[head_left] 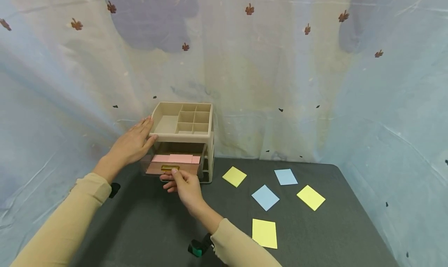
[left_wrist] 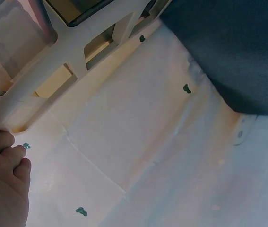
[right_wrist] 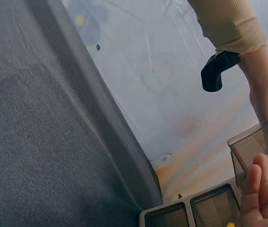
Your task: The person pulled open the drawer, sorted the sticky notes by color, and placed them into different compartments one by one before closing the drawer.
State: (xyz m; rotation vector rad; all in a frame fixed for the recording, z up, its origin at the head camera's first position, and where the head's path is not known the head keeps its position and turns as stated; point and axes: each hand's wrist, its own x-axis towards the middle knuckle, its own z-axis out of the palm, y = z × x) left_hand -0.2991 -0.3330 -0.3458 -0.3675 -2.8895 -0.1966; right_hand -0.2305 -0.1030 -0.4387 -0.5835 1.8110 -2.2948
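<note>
A beige desktop organizer (head_left: pixel 175 137) has a divided top tray. Its upper clear drawer (head_left: pixel 150 168) is pulled out, with pink paper slips (head_left: pixel 181 158) inside. My left hand (head_left: pixel 131 144) rests on the organizer's left side, fingers straight along the edge and thumb at the front rim. In the left wrist view, that hand (left_wrist: pixel 4 177) touches the frame's corner. My right hand (head_left: pixel 187 187) is at the drawer front, thumb and forefinger pinching the gold handle (head_left: pixel 168 167). The right wrist view shows the same hand's (right_wrist: pixel 266 194) fingers beside the drawer.
Yellow sticky notes (head_left: pixel 234 176) and blue sticky notes (head_left: pixel 265 197) lie spread on the dark table (head_left: pixel 315 236), right of the organizer. A patterned curtain (head_left: pixel 259 84) hangs behind the table. Lower drawers (right_wrist: pixel 214 208) sit under the pulled-out one.
</note>
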